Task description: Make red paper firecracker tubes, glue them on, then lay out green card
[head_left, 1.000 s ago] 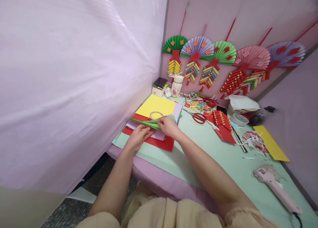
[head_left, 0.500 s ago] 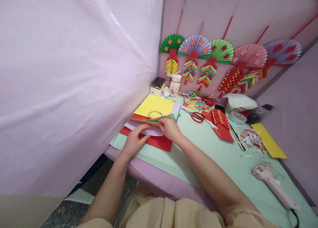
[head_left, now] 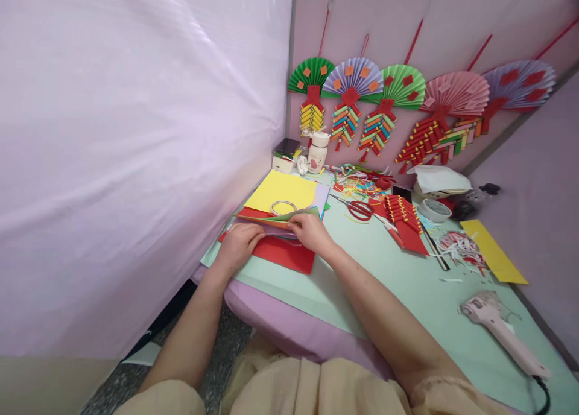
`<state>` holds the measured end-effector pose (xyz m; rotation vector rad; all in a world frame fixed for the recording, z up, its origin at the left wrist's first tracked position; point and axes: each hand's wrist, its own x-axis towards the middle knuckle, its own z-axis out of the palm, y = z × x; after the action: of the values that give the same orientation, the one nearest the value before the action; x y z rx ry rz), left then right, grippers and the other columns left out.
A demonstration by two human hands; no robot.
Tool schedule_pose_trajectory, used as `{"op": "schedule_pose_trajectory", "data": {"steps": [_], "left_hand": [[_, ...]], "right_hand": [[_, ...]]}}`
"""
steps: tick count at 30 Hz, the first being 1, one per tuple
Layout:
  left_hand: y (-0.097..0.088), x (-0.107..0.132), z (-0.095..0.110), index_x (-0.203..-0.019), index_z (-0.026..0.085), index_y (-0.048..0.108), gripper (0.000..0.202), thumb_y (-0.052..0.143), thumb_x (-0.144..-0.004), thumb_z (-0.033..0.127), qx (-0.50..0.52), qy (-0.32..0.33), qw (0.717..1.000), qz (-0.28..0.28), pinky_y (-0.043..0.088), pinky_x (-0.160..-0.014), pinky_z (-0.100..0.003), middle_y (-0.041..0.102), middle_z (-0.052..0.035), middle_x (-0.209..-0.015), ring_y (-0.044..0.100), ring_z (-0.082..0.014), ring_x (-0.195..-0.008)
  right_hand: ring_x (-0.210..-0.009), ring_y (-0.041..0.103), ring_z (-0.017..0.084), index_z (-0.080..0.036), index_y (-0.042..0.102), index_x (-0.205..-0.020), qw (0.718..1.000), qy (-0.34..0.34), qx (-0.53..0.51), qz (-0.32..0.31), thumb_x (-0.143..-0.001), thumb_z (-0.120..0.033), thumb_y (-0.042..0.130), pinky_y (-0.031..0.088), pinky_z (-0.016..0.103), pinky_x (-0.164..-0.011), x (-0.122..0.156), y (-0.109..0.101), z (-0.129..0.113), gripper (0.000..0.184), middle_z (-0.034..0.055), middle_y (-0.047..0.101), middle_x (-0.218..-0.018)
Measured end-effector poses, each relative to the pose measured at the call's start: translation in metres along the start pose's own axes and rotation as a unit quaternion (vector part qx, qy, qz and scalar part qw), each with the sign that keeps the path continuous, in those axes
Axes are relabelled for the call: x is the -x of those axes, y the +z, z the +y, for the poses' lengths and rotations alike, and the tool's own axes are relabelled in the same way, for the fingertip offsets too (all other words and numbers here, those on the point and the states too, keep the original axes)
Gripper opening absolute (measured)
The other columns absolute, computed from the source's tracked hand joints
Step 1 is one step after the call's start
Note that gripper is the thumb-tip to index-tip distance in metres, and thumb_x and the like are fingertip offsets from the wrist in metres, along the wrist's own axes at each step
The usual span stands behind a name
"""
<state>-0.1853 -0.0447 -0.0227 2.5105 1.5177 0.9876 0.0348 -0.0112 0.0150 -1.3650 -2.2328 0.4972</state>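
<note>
While the fingers of the right hand (head_left: 312, 233) pinch raised green and orange paper sheets (head_left: 302, 213), the left hand's (head_left: 239, 245) grasp lilac paper (head_left: 277, 228) above a red sheet (head_left: 286, 256).

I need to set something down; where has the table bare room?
Bare: pale green tabletop between the right forearm, red-handled metal scissors and pink gun-shaped tool. Crowded: the back, with tangled multicoloured paper strips; the left, with stacked coloured paper sheets.

Red-handled scissors (head_left: 351, 205) near coloured scraps (head_left: 363, 189); probably a pink glue gun (head_left: 506, 339).
</note>
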Motion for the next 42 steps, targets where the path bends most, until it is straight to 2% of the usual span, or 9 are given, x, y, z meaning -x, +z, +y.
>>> {"op": "schedule_pose_trajectory", "data": {"steps": [3, 6, 9, 14, 16, 20, 22, 35, 42], "left_hand": [[-0.002, -0.014, 0.002, -0.089, 0.021, 0.068, 0.025, 0.045, -0.094, 0.030, -0.031, 0.016, 0.999, 0.022, 0.041, -0.087, -0.037, 0.071, -0.0052, -0.091, 0.063, -0.0218, -0.089], [-0.004, -0.027, 0.003, -0.086, 0.020, 0.066, 0.023, 0.045, -0.093, 0.028, -0.058, 0.026, 0.998, 0.026, 0.042, -0.082, -0.036, 0.069, -0.0049, -0.083, 0.062, -0.0216, -0.083], [-0.003, -0.031, 0.006, -0.084, 0.020, 0.065, 0.023, 0.046, -0.093, 0.027, -0.069, 0.030, 0.996, 0.039, 0.042, -0.081, -0.036, 0.068, -0.0050, -0.080, 0.062, -0.0214, -0.082], [0.007, -0.016, 0.017, -0.092, 0.020, 0.065, 0.017, 0.049, -0.092, 0.028, -0.055, -0.006, 0.984, 0.167, 0.041, -0.089, -0.036, 0.067, -0.0069, -0.095, 0.060, -0.0211, -0.095], [0.012, -0.008, 0.020, -0.091, 0.019, 0.065, 0.018, 0.049, -0.092, 0.028, -0.047, 0.005, 0.988, 0.145, 0.043, -0.087, -0.034, 0.067, -0.0074, -0.095, 0.059, -0.0208, -0.093], [0.016, 0.000, 0.020, -0.087, 0.019, 0.068, 0.024, 0.047, -0.093, 0.028, -0.060, 0.044, 0.997, -0.001, 0.044, -0.079, -0.035, 0.068, -0.0070, -0.089, 0.059, -0.0214, -0.086], [0.017, 0.002, 0.020, -0.088, 0.019, 0.070, 0.025, 0.047, -0.093, 0.028, -0.076, 0.036, 0.996, -0.034, 0.043, -0.080, -0.037, 0.069, -0.0075, -0.091, 0.059, -0.0229, -0.088], [0.019, 0.008, 0.029, -0.117, 0.025, 0.067, 0.032, 0.048, -0.091, 0.026, -0.177, -0.019, 0.983, -0.046, 0.044, -0.085, -0.046, 0.056, -0.0122, -0.122, 0.047, -0.0307, -0.112], [0.019, 0.006, 0.032, -0.122, 0.024, 0.063, 0.035, 0.048, -0.090, 0.027, -0.175, -0.049, 0.983, -0.017, 0.042, -0.092, -0.051, 0.048, -0.0141, -0.129, 0.043, -0.0320, -0.115]], "right_hand": [[-0.073, 0.059, 0.014, -0.020, 0.072, -0.083, 1.000, -0.010, -0.018, -0.012, -0.091, -0.025, 0.046, 0.037, 0.023, -0.063, 0.000, -0.003, 0.002, 0.028, 0.0020, 0.072, -0.083], [-0.069, 0.058, 0.014, -0.019, 0.071, -0.083, 0.999, -0.019, -0.024, -0.025, -0.094, -0.036, 0.043, 0.036, 0.023, -0.060, 0.002, -0.008, 0.004, 0.035, 0.0020, 0.071, -0.078], [-0.074, 0.060, 0.016, -0.021, 0.071, -0.092, 0.999, -0.037, 0.001, -0.028, -0.089, -0.045, 0.052, 0.038, 0.023, -0.064, 0.005, -0.009, 0.004, 0.031, 0.0021, 0.072, -0.086], [-0.082, 0.061, 0.017, -0.020, 0.070, -0.086, 0.996, -0.005, 0.089, 0.024, -0.093, -0.030, 0.046, 0.037, 0.025, -0.068, 0.004, 0.000, 0.004, 0.027, 0.0040, 0.072, -0.091], [-0.080, 0.060, 0.016, -0.020, 0.070, -0.087, 0.996, -0.005, 0.084, 0.036, -0.094, -0.030, 0.045, 0.036, 0.024, -0.068, 0.003, 0.004, 0.005, 0.028, 0.0037, 0.071, -0.090], [-0.076, 0.058, 0.015, -0.020, 0.069, -0.085, 0.997, -0.006, 0.054, 0.062, -0.093, -0.030, 0.046, 0.035, 0.024, -0.065, 0.001, 0.009, 0.010, 0.027, 0.0026, 0.071, -0.084], [-0.075, 0.058, 0.015, -0.020, 0.069, -0.083, 0.997, -0.004, 0.042, 0.069, -0.092, -0.030, 0.047, 0.034, 0.024, -0.064, 0.001, 0.010, 0.011, 0.026, 0.0024, 0.070, -0.081], [-0.063, 0.055, 0.014, -0.020, 0.069, -0.075, 0.995, -0.011, -0.020, 0.096, -0.088, -0.026, 0.055, 0.032, 0.025, -0.058, 0.002, 0.013, 0.017, 0.020, 0.0011, 0.068, -0.070], [-0.066, 0.057, 0.015, -0.019, 0.070, -0.079, 0.995, -0.019, -0.024, 0.096, -0.089, -0.028, 0.055, 0.035, 0.025, -0.060, 0.003, 0.010, 0.016, 0.021, 0.0026, 0.069, -0.074]]}}
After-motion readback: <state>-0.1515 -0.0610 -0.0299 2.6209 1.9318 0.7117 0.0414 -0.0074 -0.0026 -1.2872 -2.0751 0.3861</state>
